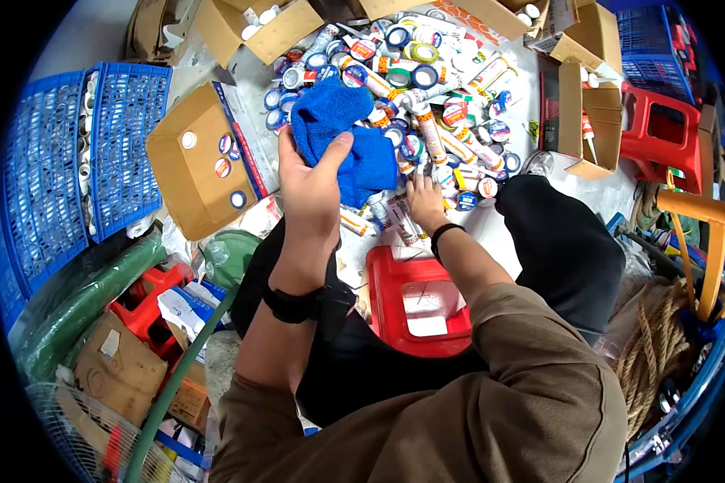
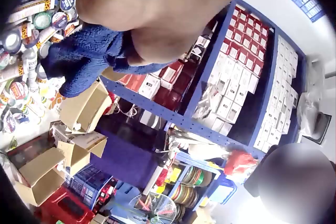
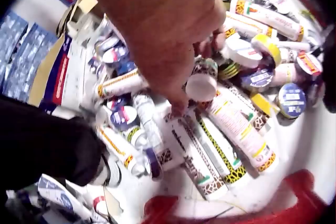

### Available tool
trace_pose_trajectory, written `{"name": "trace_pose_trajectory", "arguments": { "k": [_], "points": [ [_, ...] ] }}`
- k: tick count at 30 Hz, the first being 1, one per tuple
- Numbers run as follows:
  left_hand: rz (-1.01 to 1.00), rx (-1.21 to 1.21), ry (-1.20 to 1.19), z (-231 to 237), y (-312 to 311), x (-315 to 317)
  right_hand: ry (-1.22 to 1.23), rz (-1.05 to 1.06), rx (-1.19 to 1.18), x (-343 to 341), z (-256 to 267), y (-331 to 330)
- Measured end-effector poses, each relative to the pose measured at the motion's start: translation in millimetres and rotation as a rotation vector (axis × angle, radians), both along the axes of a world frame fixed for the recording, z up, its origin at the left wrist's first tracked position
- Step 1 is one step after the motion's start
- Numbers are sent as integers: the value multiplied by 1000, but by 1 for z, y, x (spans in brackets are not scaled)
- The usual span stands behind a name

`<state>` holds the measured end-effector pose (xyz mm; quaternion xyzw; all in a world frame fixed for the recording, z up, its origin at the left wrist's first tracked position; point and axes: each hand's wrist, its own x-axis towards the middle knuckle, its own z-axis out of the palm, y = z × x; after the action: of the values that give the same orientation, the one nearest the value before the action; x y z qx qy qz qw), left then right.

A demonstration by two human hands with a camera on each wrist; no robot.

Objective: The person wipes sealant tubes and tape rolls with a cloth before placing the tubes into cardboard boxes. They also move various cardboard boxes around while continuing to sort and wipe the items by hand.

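A blue terry cloth (image 1: 334, 113) hangs from my left hand (image 1: 314, 181), gripped between thumb and fingers, above the left part of a pile. The left wrist view shows the cloth (image 2: 86, 58) bunched under that hand. My right hand (image 1: 427, 201) reaches down into the near edge of the pile. Its thumb and fingers lie on either side of a white-ended cylinder (image 3: 201, 87); I cannot tell whether they grip it. Printed sealant tubes (image 3: 241, 124) with spotted bands lie just below. Tape rolls (image 3: 291, 99) lie to their right.
A red stool (image 1: 383, 310) stands between the legs, in front of the pile. An open carton (image 1: 173, 173) holding several rolls is at left, beside blue crates (image 1: 125, 153). Further cartons (image 1: 600, 121) stand behind and at right, with another red stool (image 1: 660, 133).
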<state>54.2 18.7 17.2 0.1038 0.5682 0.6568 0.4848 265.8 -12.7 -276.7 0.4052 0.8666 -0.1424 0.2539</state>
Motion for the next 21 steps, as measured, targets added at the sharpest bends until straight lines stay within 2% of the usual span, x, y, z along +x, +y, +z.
{"name": "trace_pose_trajectory", "arguments": {
  "k": [1,3,7,8,10,13,14,17,19,21],
  "points": [
    [5,0,5,-1,1,-1,-127,-44,-70,-4,-11,-9],
    [16,-30,-5,3,2,0,-170,-369,-219,-7,-20,-15],
    [28,-93,-13,7,3,-2,21,-677,-404,-6,-20,-5],
    [26,-89,-27,8,4,-2,24,-677,-402,-8,-20,-5],
    [14,-68,-42,1,2,-5,214,-943,-332,-6,-22,-10],
    [-1,-19,-79,-6,1,-6,320,-941,-309,0,-4,7],
    [-5,-2,-96,-7,1,-5,262,-1026,-423,6,5,21],
    [-41,-31,-17,-13,1,-4,233,-998,-505,33,30,65],
    [-31,-48,7,-10,3,0,170,-1053,-593,28,122,100],
    [-55,-70,-34,-9,2,3,195,-1019,-692,39,169,122]
  ]
}}
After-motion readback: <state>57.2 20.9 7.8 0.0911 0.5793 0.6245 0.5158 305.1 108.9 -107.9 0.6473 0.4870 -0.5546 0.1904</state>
